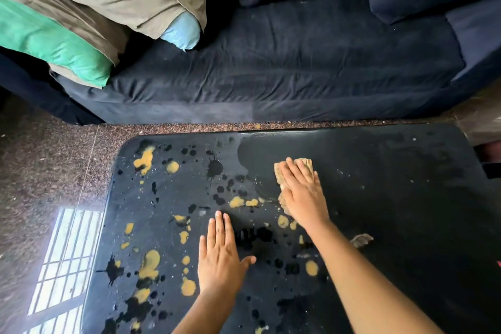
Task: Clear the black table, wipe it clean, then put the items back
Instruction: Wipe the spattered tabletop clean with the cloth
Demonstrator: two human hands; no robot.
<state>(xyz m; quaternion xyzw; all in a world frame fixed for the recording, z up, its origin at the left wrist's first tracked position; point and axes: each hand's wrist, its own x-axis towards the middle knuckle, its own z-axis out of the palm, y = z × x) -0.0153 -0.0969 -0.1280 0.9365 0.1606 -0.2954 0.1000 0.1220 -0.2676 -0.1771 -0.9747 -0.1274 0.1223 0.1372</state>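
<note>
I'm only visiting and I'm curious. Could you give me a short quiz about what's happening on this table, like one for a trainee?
1. True or false: the left hand lies flat on the black table.
2. Which side of the table has most of the yellow stains? A) left B) right
3. Fill in: the right hand presses a tan ____.
Key: 1 true; 2 A; 3 cloth.
</note>
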